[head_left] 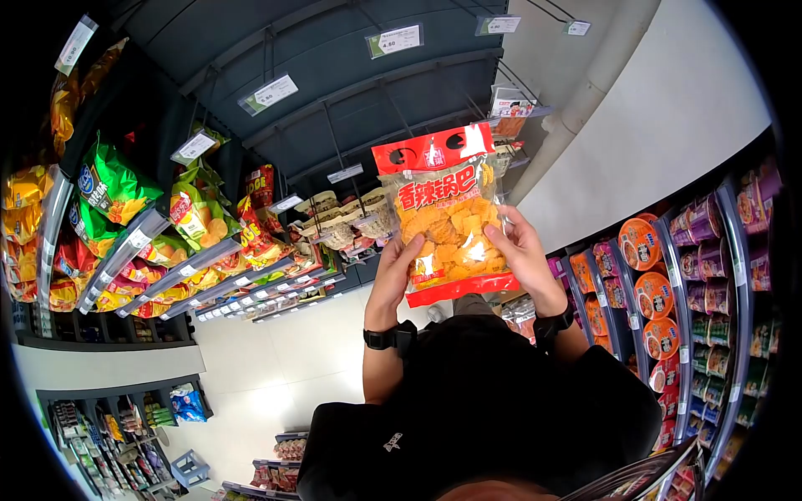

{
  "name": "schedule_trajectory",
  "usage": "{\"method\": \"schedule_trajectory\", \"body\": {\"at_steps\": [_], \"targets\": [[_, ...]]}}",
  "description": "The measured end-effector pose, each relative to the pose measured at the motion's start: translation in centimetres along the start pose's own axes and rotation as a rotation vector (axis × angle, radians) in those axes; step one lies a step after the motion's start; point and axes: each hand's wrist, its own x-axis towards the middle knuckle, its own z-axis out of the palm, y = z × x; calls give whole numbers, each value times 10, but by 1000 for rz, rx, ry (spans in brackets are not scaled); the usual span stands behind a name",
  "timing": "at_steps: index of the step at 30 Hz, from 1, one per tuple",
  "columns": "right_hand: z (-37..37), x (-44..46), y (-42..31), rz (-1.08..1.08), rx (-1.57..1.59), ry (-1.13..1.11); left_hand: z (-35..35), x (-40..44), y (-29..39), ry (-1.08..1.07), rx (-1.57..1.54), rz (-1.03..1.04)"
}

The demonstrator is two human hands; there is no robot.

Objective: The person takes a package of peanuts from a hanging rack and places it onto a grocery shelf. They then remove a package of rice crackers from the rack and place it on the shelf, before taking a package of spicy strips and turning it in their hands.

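Observation:
Held up in front of me is a clear snack bag (pixel 451 221) with a red top and bottom band, Chinese lettering and orange-brown crispy pieces inside. My left hand (pixel 396 271) grips its left edge, thumb on the front. On the right edge, my right hand (pixel 520 250) holds it the same way, with its thumb pressed on the front. The fingers behind the bag are hidden. Both wrists wear black bands. The bag is upright, slightly tilted, in front of a dark rack with hooks.
Shelves of chip bags (pixel 117 184) stand on the left. Price tags (pixel 394 40) hang from the rack's hooks. To the right, shelves hold orange instant noodle bowls (pixel 654 295). A pale tiled floor (pixel 276 351) lies below, with a blue-grey basket or stool (pixel 190 468) at the lower left.

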Motion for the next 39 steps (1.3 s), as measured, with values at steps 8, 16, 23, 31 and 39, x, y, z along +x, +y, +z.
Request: {"method": "schedule_trajectory", "body": {"at_steps": [8, 16, 23, 31, 39], "targets": [[0, -4, 0, 7, 0, -16, -1, -3, -2, 2, 18, -14], [5, -3, 3, -110, 22, -6, 2, -9, 2, 117, -27, -12], [23, -15, -24, -473, -646, 150, -6, -7, 3, 149, -60, 20], [39, -15, -12, -381, -760, -35, 19, -11, 11, -70, 255, 71], [23, -2, 22, -120, -71, -154, 36, -15, 24, -188, 549, 93]]}}
